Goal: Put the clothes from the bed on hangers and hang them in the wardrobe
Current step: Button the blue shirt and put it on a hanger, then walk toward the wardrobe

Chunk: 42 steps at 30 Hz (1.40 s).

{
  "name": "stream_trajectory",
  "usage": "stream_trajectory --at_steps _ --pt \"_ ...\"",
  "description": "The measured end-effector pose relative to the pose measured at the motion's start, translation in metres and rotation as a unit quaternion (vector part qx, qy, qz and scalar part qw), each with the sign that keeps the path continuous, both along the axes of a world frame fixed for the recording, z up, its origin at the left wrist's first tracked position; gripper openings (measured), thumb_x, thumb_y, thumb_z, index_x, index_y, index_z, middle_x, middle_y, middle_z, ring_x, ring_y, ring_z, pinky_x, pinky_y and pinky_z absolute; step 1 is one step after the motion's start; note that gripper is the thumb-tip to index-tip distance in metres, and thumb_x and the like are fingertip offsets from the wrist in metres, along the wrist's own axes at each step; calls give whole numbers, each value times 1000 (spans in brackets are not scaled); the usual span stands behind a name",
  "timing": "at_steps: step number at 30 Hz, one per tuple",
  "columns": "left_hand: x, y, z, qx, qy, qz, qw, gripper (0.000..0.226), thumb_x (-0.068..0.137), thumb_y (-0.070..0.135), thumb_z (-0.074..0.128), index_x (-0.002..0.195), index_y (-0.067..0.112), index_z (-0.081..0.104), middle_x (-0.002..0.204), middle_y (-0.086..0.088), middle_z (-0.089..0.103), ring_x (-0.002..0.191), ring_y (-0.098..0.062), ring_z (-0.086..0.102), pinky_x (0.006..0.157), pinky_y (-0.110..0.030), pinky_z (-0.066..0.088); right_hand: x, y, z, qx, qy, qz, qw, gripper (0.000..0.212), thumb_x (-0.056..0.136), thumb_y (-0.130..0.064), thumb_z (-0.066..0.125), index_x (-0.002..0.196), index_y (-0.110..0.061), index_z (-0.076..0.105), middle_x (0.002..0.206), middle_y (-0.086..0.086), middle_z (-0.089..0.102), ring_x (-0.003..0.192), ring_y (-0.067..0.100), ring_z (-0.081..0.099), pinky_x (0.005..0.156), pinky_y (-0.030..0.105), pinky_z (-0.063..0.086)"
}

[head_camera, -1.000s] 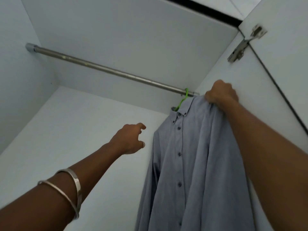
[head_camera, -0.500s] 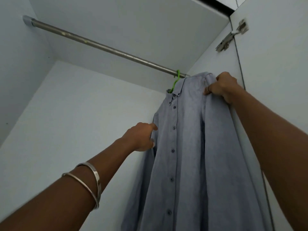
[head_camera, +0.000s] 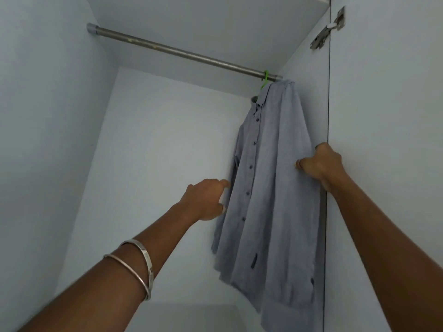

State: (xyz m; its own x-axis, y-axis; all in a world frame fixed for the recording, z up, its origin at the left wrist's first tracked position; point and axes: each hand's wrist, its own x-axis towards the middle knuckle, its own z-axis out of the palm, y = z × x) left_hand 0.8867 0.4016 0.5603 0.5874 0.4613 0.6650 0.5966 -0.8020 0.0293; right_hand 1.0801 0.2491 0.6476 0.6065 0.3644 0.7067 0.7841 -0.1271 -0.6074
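shirt point(head_camera: 271, 178) on green hanger point(head_camera: 263, 81) at rod's point(head_camera: 182, 53) right end | right hand point(head_camera: 320, 165) grips its right edge | left hand point(head_camera: 206, 200) loose, fingertips point(head_camera: 225, 183) touching its left sleeve

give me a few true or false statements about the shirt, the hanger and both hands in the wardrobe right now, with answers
1. The grey shirt hangs on a green hanger hooked over the rail. True.
2. The hanger sits at the left end of the rail. False: it is at the right end, next to the wardrobe's side wall.
3. The right hand grips the shirt's right edge. True.
4. The left hand holds a second hanger. False: it holds nothing, and its fingers reach to the shirt's left edge.
5. The left forearm wears two metal bangles. True.
6. The shirt is unbuttoned and open. False: its front is buttoned.
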Motion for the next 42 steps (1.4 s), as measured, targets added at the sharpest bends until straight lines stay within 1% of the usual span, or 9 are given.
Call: stream_trajectory --at_steps 6,11,13,18,23,28,31,34,42 --pt "-58 -88 -59 -9 -9 50 999 59 91 25 57 144 27 31 141 -1 46 130 -22 41 103 -42 35 -45 -42 -111 174 -120 32 977 49 86 -6 61 132 -3 45 122 20 53 113 34 50 91 35 40" --pt "-106 -184 -123 -42 -32 72 996 55 89 22 60 140 28 39 134 1 52 126 -23 46 101 -42 38 -107 -85 -197 208 89 249 942 22 87 -11 62 108 -18 59 97 8 66 78 20 64 76 34 55" --pt "-131 -222 -150 -72 -77 53 993 53 87 21 63 136 28 45 129 3 57 118 -21 51 98 -40 42 -142 -107 -229 208 158 310 914 17 88 -12 61 102 -22 59 88 4 66 69 18 64 66 39 57" --pt "-224 -331 -199 -169 -305 -28 937 41 83 10 70 120 24 62 104 3 68 77 -20 64 73 -20 50 -252 -183 -283 172 235 462 837 17 93 -8 54 109 -13 59 85 5 68 59 17 63 48 24 45" --pt "-342 -446 -220 -174 -428 -30 886 31 88 6 63 117 16 64 92 -7 73 68 -25 69 63 -29 51 -375 -262 -310 152 242 645 709 15 95 -18 58 110 -15 58 81 7 65 57 24 60 49 27 43" --pt "-495 -561 -264 -171 -524 118 826 23 89 2 60 109 11 66 83 -10 71 57 -15 65 55 -22 48 -538 -349 -339 72 240 766 592 25 93 -1 48 114 -11 56 82 11 66 58 29 58 48 26 43" --pt "-588 -631 -296 -160 -550 248 781 18 87 2 61 98 13 69 80 -9 71 55 -11 65 53 -17 47 -635 -399 -363 14 294 795 531 24 87 -13 55 110 -12 56 80 8 65 57 24 53 47 23 40" --pt "-676 -705 -327 -136 -519 360 763 15 86 5 62 92 16 71 76 -6 73 55 -15 66 52 -17 46 -724 -445 -400 -33 285 808 515 18 89 -21 60 106 -16 57 75 -1 67 49 17 55 46 24 39" --pt "-837 -850 -395 -116 -505 513 685 13 86 3 64 89 13 72 76 -8 72 52 -8 62 51 -11 44 -918 -548 -486 -185 249 836 452 21 90 -6 58 112 -8 57 75 9 65 46 12 57 41 17 39"
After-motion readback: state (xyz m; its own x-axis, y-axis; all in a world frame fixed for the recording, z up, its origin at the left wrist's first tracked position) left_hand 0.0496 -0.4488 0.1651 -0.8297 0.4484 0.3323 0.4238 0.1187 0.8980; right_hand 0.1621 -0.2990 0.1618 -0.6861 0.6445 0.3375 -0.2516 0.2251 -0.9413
